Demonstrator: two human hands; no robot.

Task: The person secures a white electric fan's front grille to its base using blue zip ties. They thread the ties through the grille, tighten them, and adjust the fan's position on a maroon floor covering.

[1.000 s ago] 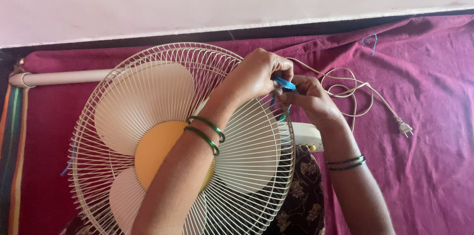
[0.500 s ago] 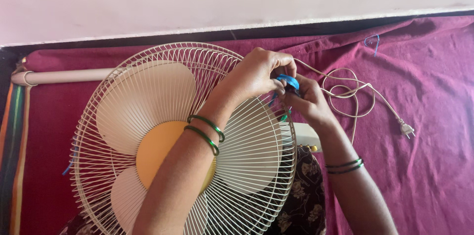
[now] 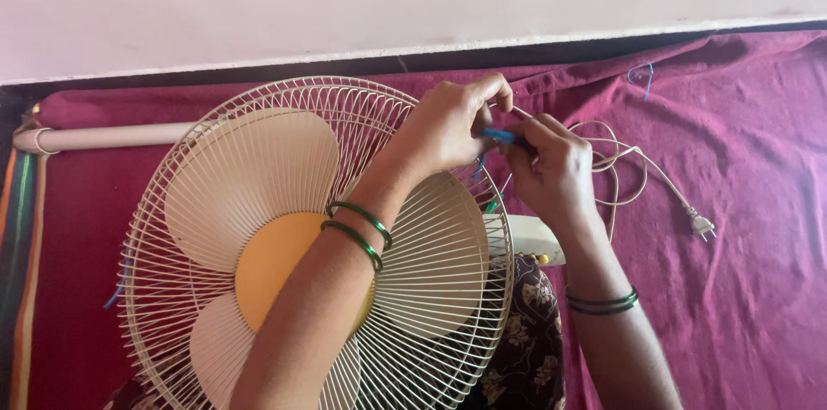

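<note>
Blue tie (image 3: 498, 134) sits pinched between both hands at the upper right rim of the fan guard (image 3: 319, 246), its short length running left to right. Left hand (image 3: 448, 126) grips its left end, right hand (image 3: 551, 164) its right end, equally near. Beyond lie the cream power cord (image 3: 624, 160) and maroon cloth (image 3: 741, 203).
</note>
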